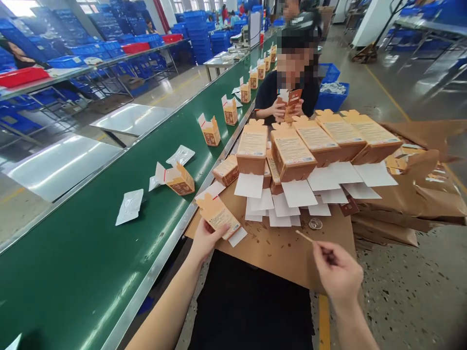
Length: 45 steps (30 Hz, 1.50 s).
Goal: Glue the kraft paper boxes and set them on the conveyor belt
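Observation:
My left hand [208, 236] is closed on a small brown and tan carton [219, 216], held tilted at the corner of the cardboard-covered table [273, 257]. A white flap sticks out at its lower end. My right hand [337, 265] pinches a thin stick [303, 236], which looks like a cotton swab, over the table's right part. Just beyond the stick lies a small clear round dish [315, 223]. Several similar cartons [294, 150] are piled at the back of the table, their white flaps hanging towards me.
A green conveyor belt [109, 253] runs along the left, carrying open cartons [210, 131] and silvery pouches [130, 206]. Beyond the pile a co-worker [270, 97] holds a carton. Brown wrapping paper [408, 204] with flat cartons lies at right. Blue crates [332, 95] stand behind.

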Each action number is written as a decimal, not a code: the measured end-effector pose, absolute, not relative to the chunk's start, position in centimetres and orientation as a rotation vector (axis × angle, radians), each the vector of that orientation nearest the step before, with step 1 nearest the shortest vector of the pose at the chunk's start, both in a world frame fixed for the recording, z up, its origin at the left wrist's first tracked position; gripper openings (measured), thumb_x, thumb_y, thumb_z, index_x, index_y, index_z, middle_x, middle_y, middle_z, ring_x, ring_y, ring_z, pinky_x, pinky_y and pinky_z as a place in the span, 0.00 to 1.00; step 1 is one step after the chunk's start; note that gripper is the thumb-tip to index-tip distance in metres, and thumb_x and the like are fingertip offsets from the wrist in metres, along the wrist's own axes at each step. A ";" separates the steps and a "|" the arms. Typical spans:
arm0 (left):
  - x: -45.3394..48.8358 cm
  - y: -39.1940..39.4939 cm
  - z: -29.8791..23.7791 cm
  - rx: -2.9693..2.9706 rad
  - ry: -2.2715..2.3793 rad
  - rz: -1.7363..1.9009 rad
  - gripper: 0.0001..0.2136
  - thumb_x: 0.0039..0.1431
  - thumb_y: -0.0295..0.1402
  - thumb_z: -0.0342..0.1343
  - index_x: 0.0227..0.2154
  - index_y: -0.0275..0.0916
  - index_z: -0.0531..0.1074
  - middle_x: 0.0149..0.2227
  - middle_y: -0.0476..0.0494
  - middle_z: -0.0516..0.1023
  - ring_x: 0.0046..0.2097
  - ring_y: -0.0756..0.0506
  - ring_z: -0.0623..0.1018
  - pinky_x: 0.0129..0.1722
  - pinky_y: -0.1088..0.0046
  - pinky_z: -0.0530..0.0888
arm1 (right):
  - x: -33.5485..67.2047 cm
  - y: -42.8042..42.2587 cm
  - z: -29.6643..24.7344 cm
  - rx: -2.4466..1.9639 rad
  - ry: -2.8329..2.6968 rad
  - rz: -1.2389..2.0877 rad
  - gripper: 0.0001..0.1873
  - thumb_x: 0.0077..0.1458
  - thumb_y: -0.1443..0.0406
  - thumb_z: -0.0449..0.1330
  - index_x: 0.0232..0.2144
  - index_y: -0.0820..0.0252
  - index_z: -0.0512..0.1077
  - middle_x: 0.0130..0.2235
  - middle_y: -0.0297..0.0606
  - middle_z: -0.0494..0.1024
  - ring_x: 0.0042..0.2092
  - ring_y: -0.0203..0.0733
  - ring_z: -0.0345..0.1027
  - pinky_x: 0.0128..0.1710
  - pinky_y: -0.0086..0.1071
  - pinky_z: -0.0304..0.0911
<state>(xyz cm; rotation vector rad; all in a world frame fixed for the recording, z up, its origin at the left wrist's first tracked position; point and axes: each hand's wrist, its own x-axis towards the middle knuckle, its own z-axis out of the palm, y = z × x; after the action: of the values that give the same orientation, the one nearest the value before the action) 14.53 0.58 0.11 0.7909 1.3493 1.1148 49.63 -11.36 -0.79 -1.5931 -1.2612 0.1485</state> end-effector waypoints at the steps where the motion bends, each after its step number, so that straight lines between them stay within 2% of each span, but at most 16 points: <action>1: 14.7 0.7 -0.1 0.802 1.360 1.107 0.43 0.32 0.49 0.91 0.51 0.38 0.81 0.57 0.28 0.91 0.63 0.23 0.87 0.69 0.40 0.80 | 47.7 -11.8 -1.0 -1.530 -1.300 0.244 0.15 0.72 0.54 0.70 0.36 0.55 0.87 0.28 0.38 0.84 0.25 0.41 0.75 0.27 0.32 0.73; 6: 14.9 0.8 -1.3 0.859 1.349 1.114 0.44 0.34 0.49 0.90 0.54 0.40 0.79 0.58 0.29 0.90 0.63 0.25 0.88 0.68 0.40 0.80 | 38.7 -10.2 -2.3 -1.354 -1.462 0.473 0.15 0.75 0.63 0.64 0.33 0.54 0.82 0.26 0.32 0.79 0.25 0.35 0.71 0.27 0.27 0.69; 10: 15.0 0.6 -1.8 0.886 1.339 1.121 0.44 0.34 0.48 0.89 0.55 0.40 0.78 0.57 0.30 0.90 0.60 0.26 0.89 0.67 0.41 0.81 | 36.3 -7.5 -3.4 -1.304 -1.563 0.490 0.16 0.75 0.65 0.61 0.31 0.54 0.79 0.26 0.31 0.77 0.25 0.35 0.68 0.27 0.27 0.68; 18: 14.4 0.0 -2.2 0.979 1.336 1.060 0.41 0.43 0.46 0.88 0.59 0.42 0.77 0.60 0.32 0.88 0.64 0.27 0.87 0.67 0.44 0.81 | 36.8 -6.6 -3.9 -1.301 -1.562 0.479 0.16 0.75 0.65 0.61 0.31 0.54 0.78 0.25 0.30 0.75 0.24 0.36 0.66 0.26 0.28 0.65; 23: 15.5 -1.1 -3.2 1.146 1.387 1.135 0.40 0.43 0.49 0.85 0.58 0.44 0.75 0.57 0.35 0.88 0.61 0.29 0.88 0.65 0.46 0.82 | 38.1 -7.9 -3.4 -1.324 -1.488 0.442 0.14 0.73 0.67 0.63 0.32 0.54 0.80 0.25 0.29 0.76 0.24 0.35 0.68 0.27 0.27 0.67; 28: 16.7 -2.7 -3.0 1.334 1.492 1.098 0.39 0.47 0.46 0.83 0.61 0.46 0.73 0.58 0.35 0.86 0.62 0.28 0.87 0.64 0.45 0.82 | 40.3 -10.5 -2.7 -1.382 -1.418 0.446 0.12 0.72 0.66 0.66 0.33 0.54 0.83 0.26 0.31 0.79 0.24 0.35 0.70 0.26 0.27 0.69; 33: 17.5 -3.5 -2.6 1.293 1.536 1.055 0.34 0.50 0.45 0.82 0.57 0.49 0.75 0.54 0.35 0.86 0.58 0.26 0.87 0.61 0.44 0.83 | 41.0 -12.3 -2.2 -1.414 -1.389 0.512 0.13 0.73 0.65 0.66 0.32 0.54 0.83 0.26 0.32 0.79 0.24 0.36 0.70 0.25 0.27 0.70; 36: 17.7 -3.5 -2.5 1.290 1.528 1.052 0.31 0.48 0.44 0.83 0.53 0.49 0.77 0.50 0.37 0.87 0.56 0.26 0.88 0.60 0.43 0.84 | 40.4 -12.5 -2.1 -1.400 -1.387 0.548 0.15 0.74 0.62 0.66 0.31 0.54 0.83 0.26 0.33 0.79 0.24 0.36 0.70 0.25 0.27 0.71; 39: 16.4 -2.9 -2.3 1.284 1.523 1.121 0.34 0.43 0.44 0.86 0.52 0.48 0.78 0.51 0.36 0.87 0.57 0.25 0.88 0.63 0.41 0.83 | 39.9 -12.4 -1.7 -1.392 -1.374 0.559 0.18 0.75 0.58 0.65 0.31 0.54 0.83 0.25 0.34 0.79 0.23 0.36 0.70 0.24 0.28 0.71; 42: 12.1 -1.4 -1.8 1.215 1.648 1.382 0.40 0.41 0.48 0.86 0.56 0.45 0.76 0.56 0.34 0.87 0.63 0.24 0.86 0.67 0.38 0.81 | 40.0 -12.6 -1.2 -1.373 -1.363 0.542 0.17 0.76 0.59 0.66 0.32 0.54 0.84 0.26 0.34 0.80 0.23 0.37 0.71 0.24 0.28 0.71; 45: 5.6 0.4 -0.9 1.095 1.840 1.585 0.45 0.39 0.48 0.87 0.59 0.46 0.71 0.62 0.33 0.84 0.68 0.26 0.83 0.71 0.40 0.80 | 40.4 -12.9 -0.9 -1.358 -1.354 0.523 0.14 0.74 0.60 0.67 0.33 0.53 0.85 0.26 0.34 0.81 0.23 0.37 0.72 0.23 0.28 0.71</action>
<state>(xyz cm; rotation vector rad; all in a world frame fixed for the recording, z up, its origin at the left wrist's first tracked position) 5.61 0.39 -0.89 1.0952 1.8398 1.5846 40.41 -12.88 -0.94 -1.3580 -1.3543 0.5227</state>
